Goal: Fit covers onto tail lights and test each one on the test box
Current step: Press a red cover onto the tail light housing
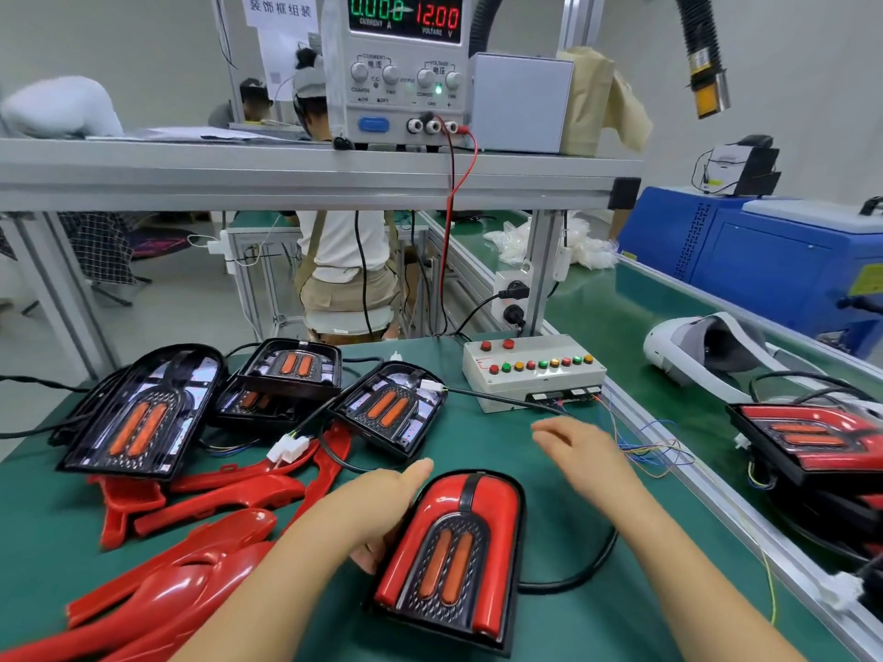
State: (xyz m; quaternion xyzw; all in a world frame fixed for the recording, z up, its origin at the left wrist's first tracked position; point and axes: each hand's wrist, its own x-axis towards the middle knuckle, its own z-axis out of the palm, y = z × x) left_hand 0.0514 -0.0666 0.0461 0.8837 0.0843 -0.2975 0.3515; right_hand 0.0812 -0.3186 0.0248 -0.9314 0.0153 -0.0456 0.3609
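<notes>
A tail light (449,556) with a red cover fitted lies on the green mat in front of me. My left hand (382,504) grips its left edge, thumb on top and fingers under the side. My right hand (583,451) hovers open above the mat to the light's upper right, below the white test box (530,372) with its rows of coloured buttons. Three uncovered tail lights (143,418) (291,370) (392,408) lie at the back left. Loose red covers (200,508) are piled at the left front.
A power supply (401,69) reading 12.00 V stands on the shelf, its red and black leads hanging down behind the bench. Finished covered lights (812,446) and a white headset (702,351) lie on the conveyor at right. Thin coloured wires (645,451) trail from the test box.
</notes>
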